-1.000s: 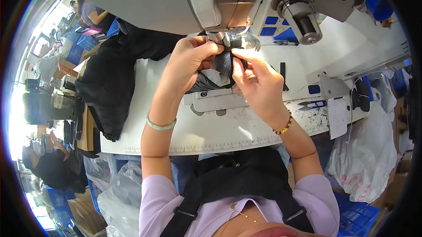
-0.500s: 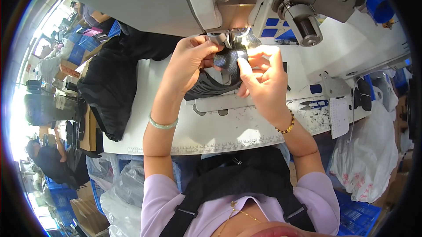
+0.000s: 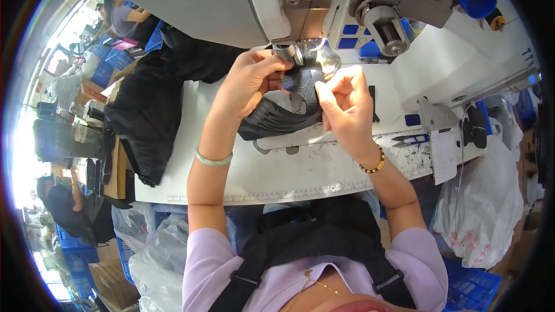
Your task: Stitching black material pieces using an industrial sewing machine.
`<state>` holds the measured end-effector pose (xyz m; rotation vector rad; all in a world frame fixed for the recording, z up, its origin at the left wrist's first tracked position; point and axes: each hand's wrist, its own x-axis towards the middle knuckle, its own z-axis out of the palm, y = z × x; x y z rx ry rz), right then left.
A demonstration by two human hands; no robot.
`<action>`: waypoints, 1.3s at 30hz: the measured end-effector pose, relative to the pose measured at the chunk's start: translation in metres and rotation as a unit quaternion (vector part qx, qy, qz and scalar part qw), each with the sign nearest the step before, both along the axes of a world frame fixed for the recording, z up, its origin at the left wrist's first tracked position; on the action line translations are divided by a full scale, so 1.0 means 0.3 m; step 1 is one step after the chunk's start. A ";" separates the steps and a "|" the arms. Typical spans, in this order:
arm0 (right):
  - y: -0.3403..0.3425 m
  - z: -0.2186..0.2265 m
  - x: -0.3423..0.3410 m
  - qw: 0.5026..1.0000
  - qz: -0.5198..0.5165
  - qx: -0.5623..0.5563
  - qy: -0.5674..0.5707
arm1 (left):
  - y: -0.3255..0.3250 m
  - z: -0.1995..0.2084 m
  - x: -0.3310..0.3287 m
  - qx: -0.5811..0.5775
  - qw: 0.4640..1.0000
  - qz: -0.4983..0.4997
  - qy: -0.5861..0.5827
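Beneath the sewing machine head (image 3: pixel 306 14), a dark speckled fabric piece (image 3: pixel 300 80) lies at the presser foot. A black ribbed section (image 3: pixel 274 121) curves below it over the table. My left hand (image 3: pixel 254 80) pinches the fabric's left edge close to the foot, thumb and forefinger together. On the other side, my right hand (image 3: pixel 350 106) grips the right edge between thumb and fingertips, its other fingers curled. The needle point itself is too small to make out.
Black cloth (image 3: pixel 144 109) is heaped on the table's left side. Thread snips (image 3: pixel 411 139) lie at right, beside a white card (image 3: pixel 444 156). A ruler strip (image 3: pixel 277 198) runs along the front edge. A white plastic bag (image 3: pixel 480 208) hangs at right. Other people sit far left.
My right hand has shifted slightly down and left, its fingers curling in more. The ribbed section spreads further below the machine. My left hand stays nearly in place.
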<state>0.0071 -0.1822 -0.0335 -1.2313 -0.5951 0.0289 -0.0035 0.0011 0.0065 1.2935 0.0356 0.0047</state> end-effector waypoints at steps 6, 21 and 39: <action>0.001 -0.027 -0.002 0.998 -0.033 -0.004 -0.047 | -0.019 0.023 -0.015 0.023 1.000 0.008 0.014; -0.032 -0.014 0.049 0.953 -0.227 -0.094 -0.175 | -0.034 0.031 -0.004 0.048 0.997 0.057 0.014; 0.186 0.116 -0.044 0.931 0.176 -0.160 -0.277 | 0.235 0.138 -0.321 0.486 0.860 -0.149 -0.042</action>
